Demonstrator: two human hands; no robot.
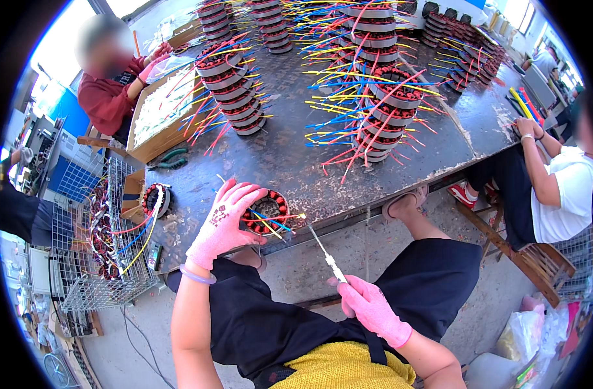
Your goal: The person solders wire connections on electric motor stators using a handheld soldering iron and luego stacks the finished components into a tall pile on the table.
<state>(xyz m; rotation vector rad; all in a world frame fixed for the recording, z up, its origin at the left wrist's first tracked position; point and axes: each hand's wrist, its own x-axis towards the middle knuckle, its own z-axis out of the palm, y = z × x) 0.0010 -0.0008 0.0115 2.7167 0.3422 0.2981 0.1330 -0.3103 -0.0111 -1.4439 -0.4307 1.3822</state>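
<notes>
My left hand (pixel 226 220), in a pink glove, is wrapped round a motor stator (pixel 282 202) at the table's near edge. The ring has red windings inside, and blue, yellow and red leads stick out toward the right. A small bright spot shows at the end of a red lead. My right hand (pixel 373 308), also gloved in pink, grips a slim white-handled tool (pixel 335 267) with a thin metal shaft. Its tip points up and left, close to the lead ends; whether they touch I cannot tell. Left of my left hand lies another stator (pixel 156 200) with long leads.
Stacked stators (pixel 235 94) and more stacks (pixel 388 113) with leads jutting out stand on the dark worn table (pixel 290 139). Left are a cardboard box (pixel 170 113), green-handled pliers (pixel 171 159) and a wire basket (pixel 102 279) of stators. People sit at left and right.
</notes>
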